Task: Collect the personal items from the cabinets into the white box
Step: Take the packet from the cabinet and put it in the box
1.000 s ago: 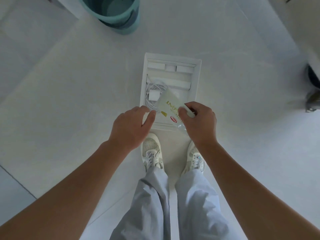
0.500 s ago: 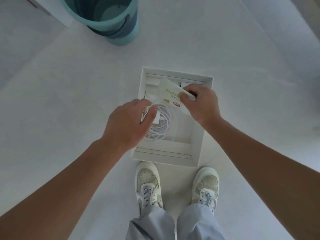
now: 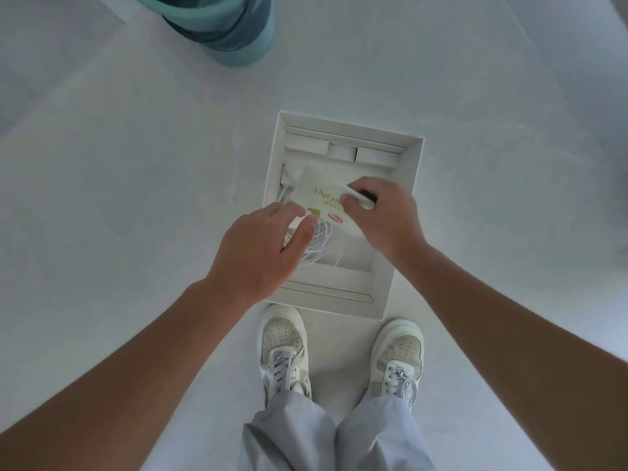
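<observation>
While the right hand (image 3: 384, 215) pinches a packet (image 3: 323, 198) over the white box (image 3: 404, 212), the left hand (image 3: 261, 253) grips coiled cable (image 3: 317, 241).

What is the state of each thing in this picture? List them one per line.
White box: open, on the floor.
Packet: pinched in the right hand, over the box.
Coiled white cable: in the box, under the left hand.
Teal bin: upright on the floor.

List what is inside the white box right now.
Inside the white box: a coiled white cable under the left hand, a pale packet pinched by the right hand, and small white blocks along the far end. Both hands cover whatever lies beneath them.
</observation>
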Action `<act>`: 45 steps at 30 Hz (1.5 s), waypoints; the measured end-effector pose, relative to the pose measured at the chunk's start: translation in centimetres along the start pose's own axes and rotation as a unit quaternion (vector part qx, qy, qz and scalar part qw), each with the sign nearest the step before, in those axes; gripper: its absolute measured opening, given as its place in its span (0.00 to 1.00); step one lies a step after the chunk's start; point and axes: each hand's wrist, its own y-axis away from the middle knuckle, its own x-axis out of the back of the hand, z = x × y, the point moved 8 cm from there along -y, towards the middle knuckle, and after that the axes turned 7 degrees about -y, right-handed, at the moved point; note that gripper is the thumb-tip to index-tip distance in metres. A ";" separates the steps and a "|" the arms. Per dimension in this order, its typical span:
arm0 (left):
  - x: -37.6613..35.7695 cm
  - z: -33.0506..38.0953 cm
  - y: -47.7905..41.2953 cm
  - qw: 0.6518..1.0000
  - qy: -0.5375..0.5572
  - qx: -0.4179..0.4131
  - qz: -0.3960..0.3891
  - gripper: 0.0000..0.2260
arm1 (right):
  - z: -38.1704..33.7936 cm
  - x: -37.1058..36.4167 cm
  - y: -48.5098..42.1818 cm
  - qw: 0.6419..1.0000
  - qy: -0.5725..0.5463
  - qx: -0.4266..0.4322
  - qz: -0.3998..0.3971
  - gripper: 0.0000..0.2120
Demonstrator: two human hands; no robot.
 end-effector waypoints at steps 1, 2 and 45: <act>-0.2 0.0 0.5 1.000 0.001 0.003 -0.003 0.23 | 0.3 -0.3 0.7 1.000 0.000 -0.007 -0.007 0.04; -0.4 0.0 1.0 1.000 0.000 0.003 -0.005 0.23 | 0.6 -0.4 1.3 1.000 -0.002 -0.015 -0.008 0.05; -1.6 -1.2 3.4 0.999 0.017 0.009 0.028 0.22 | 3.7 -5.9 3.7 0.993 0.094 -0.013 -0.067 0.36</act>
